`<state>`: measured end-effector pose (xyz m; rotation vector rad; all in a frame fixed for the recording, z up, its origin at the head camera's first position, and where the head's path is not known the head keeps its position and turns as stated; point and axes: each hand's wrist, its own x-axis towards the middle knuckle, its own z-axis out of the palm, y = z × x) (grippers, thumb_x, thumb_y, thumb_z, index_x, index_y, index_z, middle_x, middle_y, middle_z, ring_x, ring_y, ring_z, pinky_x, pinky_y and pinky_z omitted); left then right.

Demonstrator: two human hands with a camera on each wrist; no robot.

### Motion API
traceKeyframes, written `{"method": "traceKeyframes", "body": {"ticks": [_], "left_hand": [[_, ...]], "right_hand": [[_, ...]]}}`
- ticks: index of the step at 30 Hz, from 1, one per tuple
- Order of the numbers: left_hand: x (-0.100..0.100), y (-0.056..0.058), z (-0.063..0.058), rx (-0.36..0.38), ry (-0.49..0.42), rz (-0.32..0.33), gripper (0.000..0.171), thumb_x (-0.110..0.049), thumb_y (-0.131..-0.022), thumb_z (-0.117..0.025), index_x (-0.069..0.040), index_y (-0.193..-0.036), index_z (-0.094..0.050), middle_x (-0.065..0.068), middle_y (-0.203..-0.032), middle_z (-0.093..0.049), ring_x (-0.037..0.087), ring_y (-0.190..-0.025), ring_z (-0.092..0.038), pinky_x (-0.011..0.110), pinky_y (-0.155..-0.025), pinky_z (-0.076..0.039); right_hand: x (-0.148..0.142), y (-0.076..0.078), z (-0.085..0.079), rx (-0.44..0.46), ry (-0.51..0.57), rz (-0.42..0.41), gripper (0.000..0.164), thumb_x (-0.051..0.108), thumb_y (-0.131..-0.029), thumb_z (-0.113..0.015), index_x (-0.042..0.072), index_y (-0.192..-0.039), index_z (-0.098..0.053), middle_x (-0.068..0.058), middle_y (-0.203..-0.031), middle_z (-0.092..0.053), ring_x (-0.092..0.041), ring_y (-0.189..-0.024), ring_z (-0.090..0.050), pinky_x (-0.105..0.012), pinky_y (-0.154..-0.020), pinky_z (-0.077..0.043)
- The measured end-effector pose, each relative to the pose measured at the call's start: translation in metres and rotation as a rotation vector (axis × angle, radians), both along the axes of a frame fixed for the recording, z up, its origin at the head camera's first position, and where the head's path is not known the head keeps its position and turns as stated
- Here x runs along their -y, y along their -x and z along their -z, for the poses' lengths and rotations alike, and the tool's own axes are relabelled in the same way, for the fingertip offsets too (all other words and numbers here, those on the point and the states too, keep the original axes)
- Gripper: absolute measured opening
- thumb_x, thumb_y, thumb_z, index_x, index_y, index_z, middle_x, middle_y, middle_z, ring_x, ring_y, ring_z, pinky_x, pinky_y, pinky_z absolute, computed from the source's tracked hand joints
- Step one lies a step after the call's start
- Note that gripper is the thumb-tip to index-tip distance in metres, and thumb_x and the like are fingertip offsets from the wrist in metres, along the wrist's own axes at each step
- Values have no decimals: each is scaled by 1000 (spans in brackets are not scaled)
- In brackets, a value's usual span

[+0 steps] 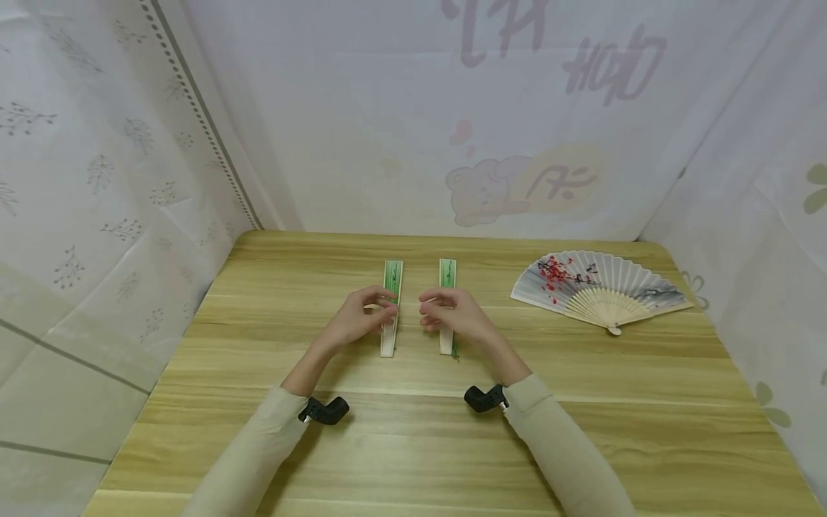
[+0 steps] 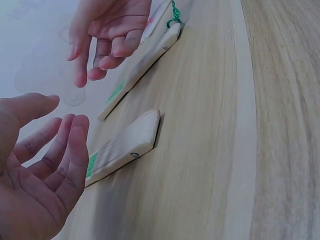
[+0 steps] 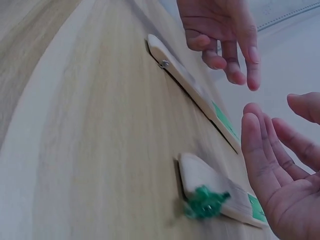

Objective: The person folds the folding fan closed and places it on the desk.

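Two folded hand fans lie on the table side by side, both with green upper parts and pale wooden ends. Over the left folded fan [image 1: 393,276] hovers my left hand [image 1: 358,316], its fingers loosely bent and holding nothing. My right hand [image 1: 455,314] is above the right folded fan [image 1: 447,273], also with nothing in its fingers. Both palms face each other with a gap between the fingertips. A green tassel [image 3: 206,202] hangs at the wooden end of the right fan in the right wrist view. The hands hide the middle of each fan in the head view.
An open fan [image 1: 607,291] with red blossoms on grey-white lies spread at the right of the wooden table [image 1: 400,452]. Patterned white curtains [image 1: 362,129] stand behind the table and at both sides. Black wrist cameras [image 1: 326,411] are strapped at the sleeves.
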<state>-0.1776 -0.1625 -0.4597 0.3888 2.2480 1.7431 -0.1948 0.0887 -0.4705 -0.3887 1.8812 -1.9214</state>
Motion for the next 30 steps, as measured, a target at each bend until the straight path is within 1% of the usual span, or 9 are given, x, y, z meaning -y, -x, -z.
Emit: {"method": "traceKeyframes", "body": {"ticks": [2,8,13,16,19,24,27,30], "left_hand": [[-1,1,0,-2,-2,11,36,-10,-101,-66,8,-131,-57,24,-113,-65,38,-95,-69,45,-72,-60],[-6,4,1,-24,2,29,37,-11,-102,-65,9,-131,-56,27,-113,-64,39,-90,-68,46,-72,-60],[-11,7,-2,-32,6,29,37,-12,-102,-65,9,-132,-56,23,-112,-65,40,-88,-68,44,-72,-60],[-15,9,-2,-34,-2,31,37,-11,-102,-65,9,-132,-56,23,-111,-65,43,-90,-67,43,-72,-60],[-19,11,-2,-33,-15,40,37,-10,-102,-65,10,-132,-56,26,-112,-64,47,-92,-66,44,-72,-60],[-26,14,-2,-30,-32,54,37,-9,-101,-66,10,-131,-56,28,-113,-63,50,-91,-66,50,-72,-60],[-31,16,-3,-31,-40,60,37,-9,-101,-66,10,-131,-56,28,-114,-64,49,-91,-66,55,-73,-58],[-37,18,-4,-25,-45,64,37,-10,-101,-66,9,-132,-56,25,-114,-64,48,-93,-66,58,-75,-58]], "right_hand": [[-4,0,-1,-10,1,-6,37,7,-103,-62,-15,-131,-55,-37,-116,-60,-38,-95,-70,-47,-84,-58],[-14,1,-4,-12,5,1,39,10,-104,-61,-14,-134,-53,-38,-119,-58,-35,-96,-70,-49,-86,-57],[-22,3,-8,-24,22,10,39,8,-105,-59,-15,-135,-51,-40,-121,-56,-33,-95,-70,-47,-85,-58],[-27,3,-10,-31,27,15,39,8,-105,-58,-16,-136,-51,-41,-121,-56,-31,-95,-70,-46,-85,-58],[-33,4,-12,-30,24,24,39,8,-105,-58,-15,-136,-51,-39,-120,-57,-30,-94,-70,-46,-85,-58],[-41,4,-13,-21,28,39,39,8,-105,-59,-14,-136,-51,-34,-117,-61,-31,-95,-70,-47,-86,-57],[-46,5,-12,-28,40,33,40,8,-105,-58,-15,-137,-50,-36,-118,-60,-32,-96,-70,-51,-87,-56],[-51,6,-11,-32,51,27,41,8,-105,-58,-16,-137,-49,-39,-120,-57,-32,-96,-69,-55,-89,-54]]}}
